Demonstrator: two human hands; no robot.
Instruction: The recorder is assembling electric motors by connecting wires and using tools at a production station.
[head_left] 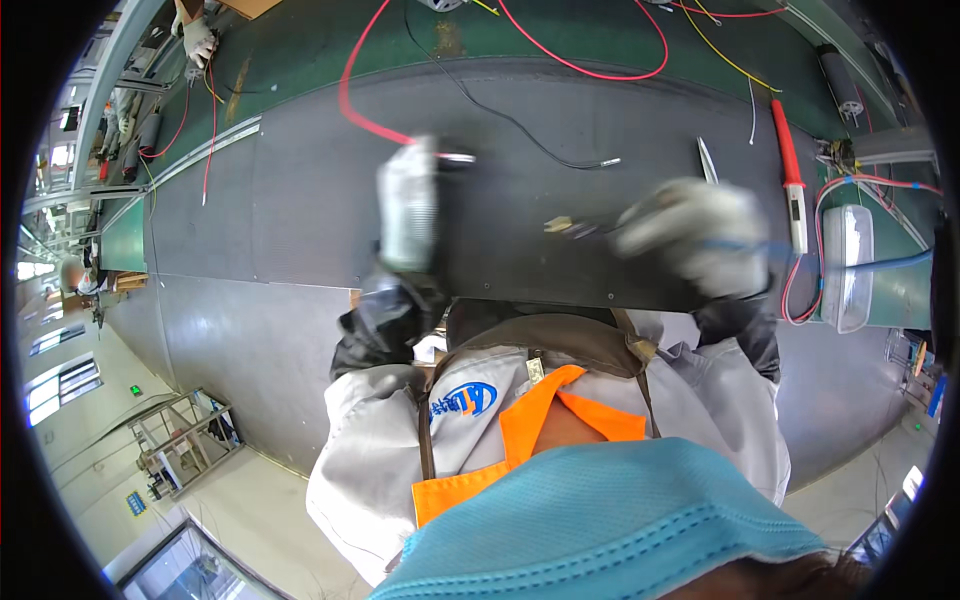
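Note:
My left hand (408,215), in a whitish glove, closes around a red wire (362,118) near its end. A silver terminal (458,157) juts out to the right of the fingers. My right hand (695,235), gloved and smeared by motion, appears curled around a slim dark tool with a brass-coloured tip (558,226) pointing left. Most of that tool is hidden by the hand. Blue hose (890,263) runs in from the right toward this hand. Between the hands and farther off, a thin black wire (530,128) ends in a silver tip on the dark mat (310,180).
A pointed silver blade (707,160) lies beyond my right hand. Farther right are a red-and-white pen-shaped tool (795,195) and a clear plastic box (848,268). Yellow wire (735,62) crosses the green bench top. Another person's gloved hand (200,42) works at far left.

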